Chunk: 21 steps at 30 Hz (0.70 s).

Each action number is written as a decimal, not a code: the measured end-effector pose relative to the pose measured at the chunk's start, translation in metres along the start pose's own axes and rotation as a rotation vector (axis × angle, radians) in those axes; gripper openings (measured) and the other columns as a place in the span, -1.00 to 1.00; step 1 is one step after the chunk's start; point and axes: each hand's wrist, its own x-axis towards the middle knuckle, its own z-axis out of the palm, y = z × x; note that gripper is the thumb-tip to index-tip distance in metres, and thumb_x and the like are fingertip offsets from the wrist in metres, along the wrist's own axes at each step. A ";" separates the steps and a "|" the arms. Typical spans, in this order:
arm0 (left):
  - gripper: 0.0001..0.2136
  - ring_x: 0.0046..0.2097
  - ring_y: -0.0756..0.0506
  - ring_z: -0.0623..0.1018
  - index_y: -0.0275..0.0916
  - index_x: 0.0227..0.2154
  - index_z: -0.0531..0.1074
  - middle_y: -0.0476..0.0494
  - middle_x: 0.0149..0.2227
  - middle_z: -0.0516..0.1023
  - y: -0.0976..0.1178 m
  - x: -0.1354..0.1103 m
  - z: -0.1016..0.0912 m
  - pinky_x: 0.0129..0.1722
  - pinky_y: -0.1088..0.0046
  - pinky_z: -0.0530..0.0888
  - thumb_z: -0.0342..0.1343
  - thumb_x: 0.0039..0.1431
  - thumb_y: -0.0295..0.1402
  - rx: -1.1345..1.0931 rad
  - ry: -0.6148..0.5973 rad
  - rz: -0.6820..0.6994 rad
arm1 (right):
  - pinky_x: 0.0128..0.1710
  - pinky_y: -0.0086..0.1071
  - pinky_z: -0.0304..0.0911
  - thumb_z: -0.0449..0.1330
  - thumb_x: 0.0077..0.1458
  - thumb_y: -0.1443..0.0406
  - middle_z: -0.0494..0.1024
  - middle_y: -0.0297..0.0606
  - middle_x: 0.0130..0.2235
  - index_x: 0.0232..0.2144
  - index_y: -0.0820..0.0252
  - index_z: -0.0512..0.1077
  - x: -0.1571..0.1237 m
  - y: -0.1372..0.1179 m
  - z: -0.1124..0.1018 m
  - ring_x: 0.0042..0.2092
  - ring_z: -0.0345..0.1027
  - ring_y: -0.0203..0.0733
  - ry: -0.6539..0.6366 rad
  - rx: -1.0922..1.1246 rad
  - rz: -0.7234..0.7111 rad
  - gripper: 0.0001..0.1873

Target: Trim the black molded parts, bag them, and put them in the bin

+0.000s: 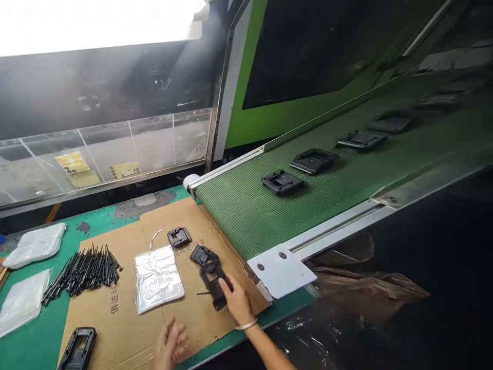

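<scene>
Right hand (239, 303) clamped on a black plastic frame (215, 288), just above brown cardboard (200, 329). Left hand (170, 343) open, apart from the right. Close by, a second black frame (203, 255) and a shiny silver bag (158, 278). Dark Chinese print (114, 299) on the cardboard, too blurry to read.

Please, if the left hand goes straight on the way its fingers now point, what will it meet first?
Probably the silvery plastic bag lying on the cardboard sheet, just ahead of the left hand. Depth is hard to judge, so the hand may be above the cardboard and could pass over the bag's near edge.
</scene>
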 end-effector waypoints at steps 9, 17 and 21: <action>-0.82 -0.43 -0.04 0.54 -0.33 -0.34 0.37 -0.12 -0.46 0.55 0.053 0.004 0.010 -0.40 0.47 0.47 0.12 -0.07 -0.57 -0.300 0.074 -0.059 | -0.26 -0.38 0.25 -0.18 0.19 0.31 0.46 -0.16 -0.29 -0.16 0.23 0.32 -0.033 -0.026 0.032 -0.24 0.34 -0.20 -0.263 -0.187 -0.246 -0.68; -0.89 -0.61 0.07 0.45 -0.37 -0.45 0.30 -0.09 -0.60 0.46 0.091 -0.020 0.000 -0.65 0.65 0.40 -0.09 0.10 -0.59 -0.572 0.162 -0.307 | -0.32 -0.30 0.17 -0.10 0.11 0.39 0.42 -0.10 -0.42 -0.53 0.23 0.33 -0.008 0.022 0.015 -0.32 0.26 -0.13 -0.314 -0.451 -0.365 -0.73; -0.90 -0.58 0.06 0.46 -0.39 -0.43 0.30 -0.11 -0.57 0.46 0.095 -0.033 0.006 -0.62 0.65 0.41 -0.10 0.09 -0.60 -0.678 0.234 -0.292 | -0.46 -0.45 0.15 -0.22 0.20 0.34 0.35 -0.29 -0.54 -0.37 0.23 0.29 -0.036 -0.028 0.011 -0.47 0.24 -0.27 -0.393 -0.249 -0.467 -0.70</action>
